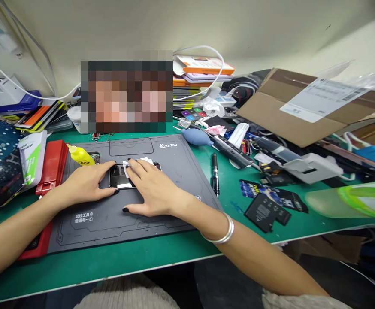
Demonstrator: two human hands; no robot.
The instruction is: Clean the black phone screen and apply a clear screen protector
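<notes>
A phone (116,171) with a dark, shiny face lies flat on the grey work mat (181,165). My left hand (86,182) grips its left end between thumb and index finger. Over the phone's right part, my right hand (155,189) presses a white wipe (125,168) against the surface. That hand's fingers are stretched forward, its thumb out on the mat. Much of the phone's right half is hidden under the hand and wipe. Just behind my left hand is a yellow squeeze bottle (81,155), lying tilted by a small circuit board.
A red case (52,161) stands left of the mat. To the right lie a black pen (215,174), a blue air blower (196,137), a phone battery (263,212) and many tools. A cardboard box (271,103) sits behind them. The green table's front edge (116,274) runs below my arms.
</notes>
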